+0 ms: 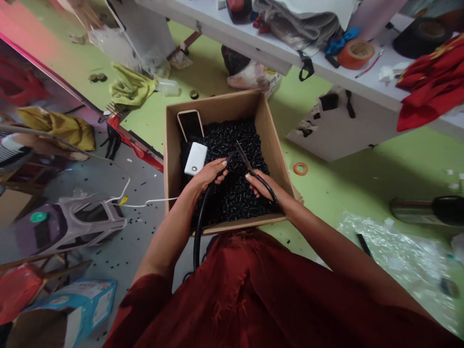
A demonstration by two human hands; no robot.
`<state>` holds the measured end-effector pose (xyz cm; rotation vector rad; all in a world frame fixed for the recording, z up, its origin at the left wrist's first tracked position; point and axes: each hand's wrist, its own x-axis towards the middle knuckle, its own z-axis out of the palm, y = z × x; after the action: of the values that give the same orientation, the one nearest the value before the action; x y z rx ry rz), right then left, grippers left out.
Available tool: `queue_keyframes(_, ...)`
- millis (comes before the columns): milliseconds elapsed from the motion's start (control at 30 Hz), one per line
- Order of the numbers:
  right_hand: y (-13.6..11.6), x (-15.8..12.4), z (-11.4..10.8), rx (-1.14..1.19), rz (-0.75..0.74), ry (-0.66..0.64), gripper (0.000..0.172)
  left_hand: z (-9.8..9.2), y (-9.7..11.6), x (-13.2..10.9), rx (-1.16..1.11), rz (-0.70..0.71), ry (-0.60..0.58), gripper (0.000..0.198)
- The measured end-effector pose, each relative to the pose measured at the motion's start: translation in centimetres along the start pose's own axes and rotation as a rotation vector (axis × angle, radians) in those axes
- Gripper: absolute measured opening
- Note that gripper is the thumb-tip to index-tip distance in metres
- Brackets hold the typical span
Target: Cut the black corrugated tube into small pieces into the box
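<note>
My left hand (207, 175) grips a black corrugated plastic tube (201, 223), which rises from below the box to a cut end near the blades. My right hand (259, 186) holds black-handled scissors (247, 162), their blades open and angled up beside the tube's end. Both hands are over a cardboard box (213, 105) holding a heap of small black tube pieces (232, 198). On the heap lies a white power bank (195, 158). A phone (190, 124) in a tan case leans against the box's back wall.
A white cable (145, 204) runs over the box's left wall to the grey floor, which has black bits scattered on it. A plastic stool (68, 227) stands to the left. A white table (326, 79) with cloth and orange tape (355, 54) overhangs the far side. Clear plastic (395, 261) lies right.
</note>
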<state>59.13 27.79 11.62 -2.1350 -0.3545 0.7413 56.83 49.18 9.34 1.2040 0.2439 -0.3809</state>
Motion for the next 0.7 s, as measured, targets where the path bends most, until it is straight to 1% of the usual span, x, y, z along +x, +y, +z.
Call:
queue_keyframes(167, 0.3, 0.4, 0.1, -0.028, 0.016, -0.004, 0.025, -0.1, -0.1, 0.2, 0.031, -0.006, 0.014, 0.021)
queue_keyframes(333, 0.7, 0.7, 0.1, -0.079, -0.031, -0.064, 0.035, -0.2, -0.3, 0.3, 0.065, 0.023, 0.021, 0.026)
queue_keyframes(433, 1.0, 0.6, 0.2, -0.079, -0.053, -0.082, 0.04, -0.1, -0.4, 0.4, 0.091, 0.025, 0.03, 0.025)
queue_keyframes(700, 1.2, 0.7, 0.2, -0.095, -0.057, -0.1, 0.038, 0.2, -0.3, 0.3, 0.117, 0.017, 0.029, 0.022)
